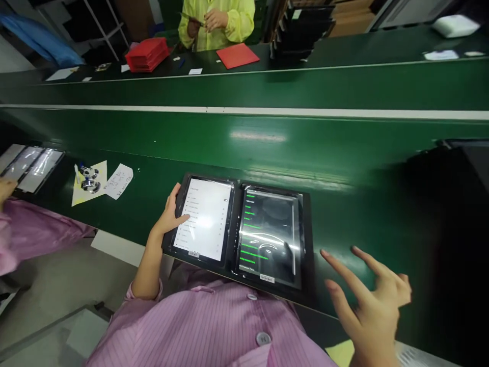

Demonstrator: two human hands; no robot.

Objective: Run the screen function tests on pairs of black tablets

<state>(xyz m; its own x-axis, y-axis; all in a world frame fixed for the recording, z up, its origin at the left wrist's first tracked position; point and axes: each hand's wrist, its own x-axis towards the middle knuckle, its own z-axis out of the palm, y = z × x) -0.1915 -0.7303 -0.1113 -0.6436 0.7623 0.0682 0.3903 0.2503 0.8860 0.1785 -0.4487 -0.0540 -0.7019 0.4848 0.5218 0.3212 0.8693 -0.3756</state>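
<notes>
Two tablets lie side by side in a black tray (pixel 309 244) at the front edge of the green bench, before my body. The left tablet (pixel 206 221) shows a white screen with a list of lines. On the right tablet (pixel 269 224) is a dark screen with green text and bright reflections. My left hand (pixel 167 218) grips the tray's left side, its thumb over the left tablet's screen and its fingers along the edge. To the right of the tray, my right hand (pixel 372 300) hovers with fingers spread and nothing in it.
A yellow sheet (pixel 78 196) with shiny round metal parts and a handwritten note (pixel 119 181) lie left. More tablets (pixel 40 165) and another person's hand (pixel 6 189) are farther left. A large black object (pixel 454 229) stands right. Across the divider, someone in yellow (pixel 240 20) works near red trays (pixel 147 53).
</notes>
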